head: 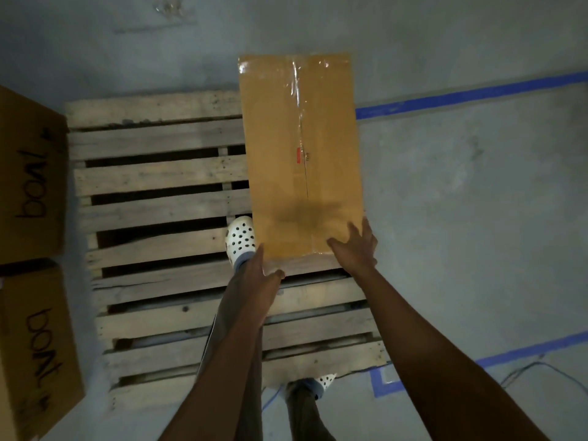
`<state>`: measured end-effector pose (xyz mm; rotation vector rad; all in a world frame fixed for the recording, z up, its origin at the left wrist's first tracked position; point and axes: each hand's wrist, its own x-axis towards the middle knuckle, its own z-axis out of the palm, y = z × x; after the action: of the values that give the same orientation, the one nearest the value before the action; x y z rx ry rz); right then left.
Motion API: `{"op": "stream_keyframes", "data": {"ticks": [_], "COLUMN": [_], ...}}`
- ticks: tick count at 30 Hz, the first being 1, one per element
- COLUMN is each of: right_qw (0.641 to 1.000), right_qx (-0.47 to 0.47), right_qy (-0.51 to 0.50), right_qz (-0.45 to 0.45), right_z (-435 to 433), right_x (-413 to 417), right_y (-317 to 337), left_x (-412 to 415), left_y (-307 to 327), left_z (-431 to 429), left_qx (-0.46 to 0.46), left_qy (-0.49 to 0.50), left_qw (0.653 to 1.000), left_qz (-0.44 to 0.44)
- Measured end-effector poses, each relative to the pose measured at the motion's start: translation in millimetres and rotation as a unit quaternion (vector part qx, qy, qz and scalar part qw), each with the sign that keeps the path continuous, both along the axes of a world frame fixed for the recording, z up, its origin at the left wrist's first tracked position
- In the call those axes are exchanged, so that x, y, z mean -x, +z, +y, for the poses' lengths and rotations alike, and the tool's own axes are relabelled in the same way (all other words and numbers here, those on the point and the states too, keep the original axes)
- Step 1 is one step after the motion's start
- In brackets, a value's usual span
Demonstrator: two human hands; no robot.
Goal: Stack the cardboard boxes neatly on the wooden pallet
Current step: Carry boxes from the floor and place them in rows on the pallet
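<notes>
Open pallet slats (152, 173) at 9 o'clock of the taped box (302, 154); a clog (241, 238) stands at its near-left corner. Lettered boxes (28, 186) crowd the pallet's 9 o'clock edge.

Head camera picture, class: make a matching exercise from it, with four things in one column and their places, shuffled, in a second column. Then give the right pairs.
Things
1. taped box
2. white clog
3. blue tape line
4. far box with black writing

Places
A. beside the left edge of the pallet, off it
B. on the concrete floor, right of the pallet
C. lying on the pallet's right part
D. standing on a pallet slat, just left of the taped box

Pairs: 1-C, 2-D, 3-B, 4-A
</notes>
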<state>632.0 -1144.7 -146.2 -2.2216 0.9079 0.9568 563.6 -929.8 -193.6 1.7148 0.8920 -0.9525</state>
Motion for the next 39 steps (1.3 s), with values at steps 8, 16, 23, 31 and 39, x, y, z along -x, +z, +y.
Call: {"op": "stream_keyframes", "data": {"ticks": [8,16,23,31,39], "right_qw": [0.993,0.980,0.933,0.799,0.737], "right_qx": [-0.047,-0.069,-0.154,-0.191,-0.172], "right_qy": [0.091,0.141,0.299,0.560,0.651], "right_qz": [-0.052,-0.120,-0.129,-0.111,-0.054], "right_z": [-0.6,-0.6,100.1,218.9,323.1], "right_x": [111.4,278.5,374.5,483.2,571.8], "right_y": [164.1,262.0,303.0,309.2,304.5], "left_x": [81.0,244.9,373.6,533.1,664.8], "left_y": [192.2,346.0,398.2,409.5,388.7], "left_z": [-32.8,-64.7,5.2,102.9,188.5], "left_qx": [0.011,0.007,-0.072,-0.150,-0.165], "left_qy": [-0.027,0.044,0.173,0.419,0.549], "left_qw": [0.995,0.972,0.951,0.865,0.791], "left_qz": [-0.099,-0.232,-0.246,-0.233,-0.211]}}
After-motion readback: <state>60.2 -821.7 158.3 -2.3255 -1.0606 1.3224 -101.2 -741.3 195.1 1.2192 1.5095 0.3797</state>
